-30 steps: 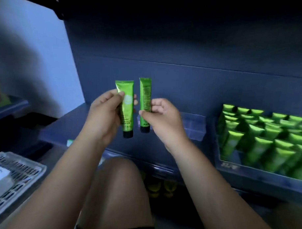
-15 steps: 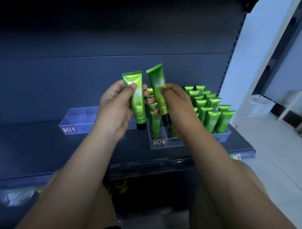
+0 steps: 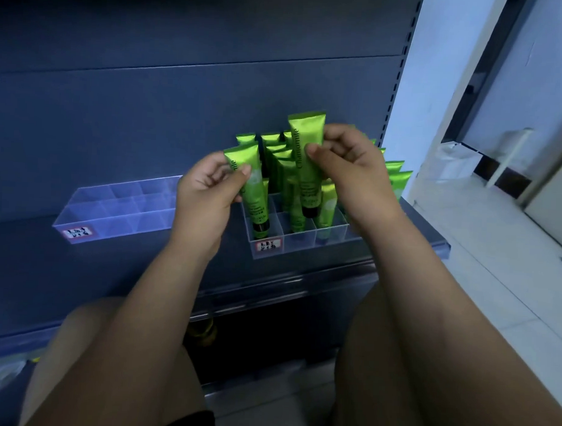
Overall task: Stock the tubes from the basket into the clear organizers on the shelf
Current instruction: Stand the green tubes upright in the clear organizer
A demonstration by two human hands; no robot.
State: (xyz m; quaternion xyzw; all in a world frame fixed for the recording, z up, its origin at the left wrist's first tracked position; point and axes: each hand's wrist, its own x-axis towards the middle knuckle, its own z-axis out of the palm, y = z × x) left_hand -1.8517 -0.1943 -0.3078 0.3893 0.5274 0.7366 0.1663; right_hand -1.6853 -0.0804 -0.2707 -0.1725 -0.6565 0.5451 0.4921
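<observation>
My left hand (image 3: 207, 194) grips a green tube (image 3: 253, 196) with a black cap, cap down, its lower end inside the front left cell of the clear organizer (image 3: 304, 242). My right hand (image 3: 354, 170) pinches a second green tube (image 3: 308, 159) upright, black cap down, over a middle cell. Several more green tubes (image 3: 275, 155) stand packed in the organizer's rear cells, partly hidden behind my hands. The basket is out of view.
An empty clear organizer (image 3: 120, 207) with a white label sits to the left on the dark shelf (image 3: 144, 271). The shelf's right upright (image 3: 402, 73) borders a pale tiled floor (image 3: 494, 268). My knees are below the shelf edge.
The view has swung right, from the left end of the shelf to the stocked organizer. Both hands have carried their tubes down to its cells; the left tube now dips into the front cell.
</observation>
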